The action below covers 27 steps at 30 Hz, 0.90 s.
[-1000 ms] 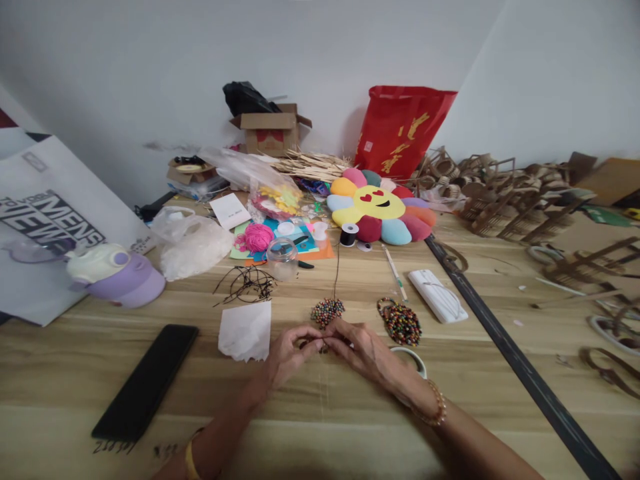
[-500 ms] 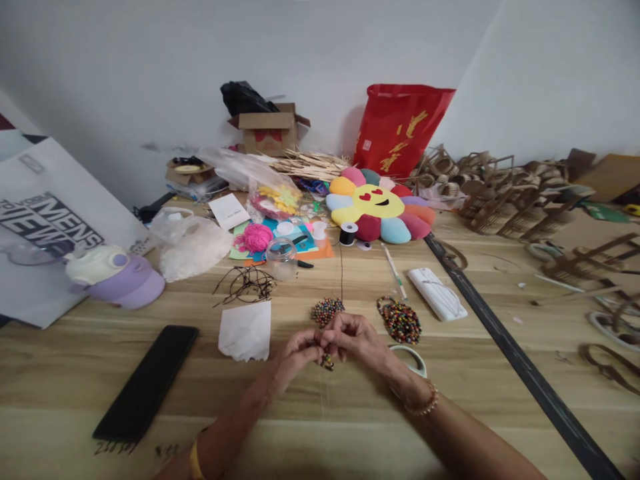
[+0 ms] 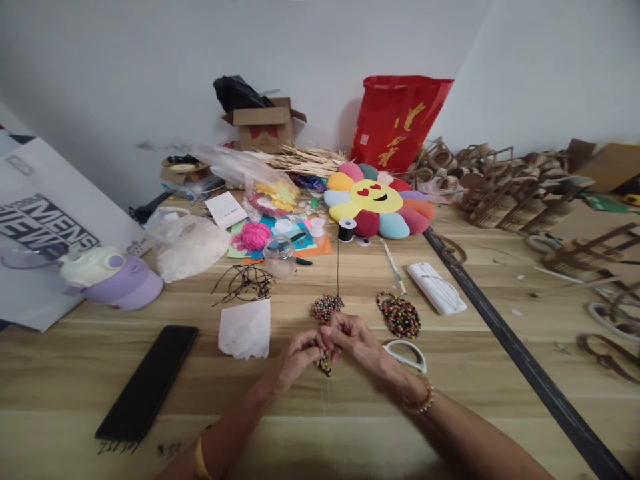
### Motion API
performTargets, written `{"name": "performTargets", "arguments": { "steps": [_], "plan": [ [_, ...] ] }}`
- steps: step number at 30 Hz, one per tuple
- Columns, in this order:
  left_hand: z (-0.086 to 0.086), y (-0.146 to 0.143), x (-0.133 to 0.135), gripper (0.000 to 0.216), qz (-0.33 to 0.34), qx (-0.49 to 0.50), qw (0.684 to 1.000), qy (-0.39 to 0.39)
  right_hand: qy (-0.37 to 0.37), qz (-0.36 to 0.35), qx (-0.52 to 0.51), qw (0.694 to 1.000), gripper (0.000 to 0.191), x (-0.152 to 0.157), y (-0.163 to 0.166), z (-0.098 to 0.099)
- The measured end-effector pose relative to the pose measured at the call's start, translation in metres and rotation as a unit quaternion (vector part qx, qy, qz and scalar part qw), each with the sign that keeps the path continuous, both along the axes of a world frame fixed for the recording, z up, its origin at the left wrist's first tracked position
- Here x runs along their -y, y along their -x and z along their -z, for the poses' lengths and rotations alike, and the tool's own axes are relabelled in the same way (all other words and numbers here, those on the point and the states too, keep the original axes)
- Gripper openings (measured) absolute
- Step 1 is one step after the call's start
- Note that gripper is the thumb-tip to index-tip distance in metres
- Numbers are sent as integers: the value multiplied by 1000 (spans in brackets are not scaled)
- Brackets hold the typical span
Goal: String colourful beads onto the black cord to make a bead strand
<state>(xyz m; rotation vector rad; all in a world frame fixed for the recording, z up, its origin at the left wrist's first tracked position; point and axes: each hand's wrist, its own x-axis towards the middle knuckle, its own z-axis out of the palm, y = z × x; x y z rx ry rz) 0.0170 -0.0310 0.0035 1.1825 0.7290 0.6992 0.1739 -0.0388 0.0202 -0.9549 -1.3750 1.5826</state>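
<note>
My left hand (image 3: 301, 355) and my right hand (image 3: 354, 341) meet over the table, fingertips pinched together. A short string of colourful beads (image 3: 325, 366) hangs below the fingers; the exact grip point is hidden. Just beyond the fingers lies a pile of multicoloured beads (image 3: 327, 307). From there a dark cord (image 3: 338, 267) runs back to a black spool (image 3: 347, 230). Right of my hands rests a heap of beaded strands (image 3: 400, 315). A white ring-shaped handle (image 3: 413, 355) sticks out beside my right wrist, its other part hidden by the arm.
On the left lie a black phone (image 3: 147, 381), a scrap of white paper (image 3: 245, 329) and cut black cords (image 3: 245, 284). Farther back are a clear jar (image 3: 280, 257), pink yarn (image 3: 253, 235) and a flower cushion (image 3: 377, 199). A white case (image 3: 436, 288) and black strip (image 3: 520, 360) are at right.
Both hands stay pinched together in nearly the same place. The right wrist has shifted slightly, showing more of the white ring-shaped handle. The view has moved a little.
</note>
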Motion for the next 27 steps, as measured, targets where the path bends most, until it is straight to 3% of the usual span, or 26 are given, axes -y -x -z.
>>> {"name": "performTargets", "arguments": {
  "steps": [7,12,14,17,20,27],
  "plan": [
    [-2,0,3,21,2,22,999,39,-8,-4,19,1000,45,-6,-6,2],
    [-5,4,2,23,-1,-13,999,38,-65,1,131,989,40,-7,-15,-8],
    [-7,4,1,23,-12,-17,999,50,-138,18,228,964,33,-6,-21,-17],
    [-9,3,0,25,-36,2,995,88,-275,74,386,877,21,-4,-35,-29],
    [-13,1,-1,25,-48,13,993,110,-312,91,495,806,21,1,-55,-32],
    [-14,4,-4,31,-50,37,988,141,-283,35,561,777,27,46,-98,-14]
  ]
}}
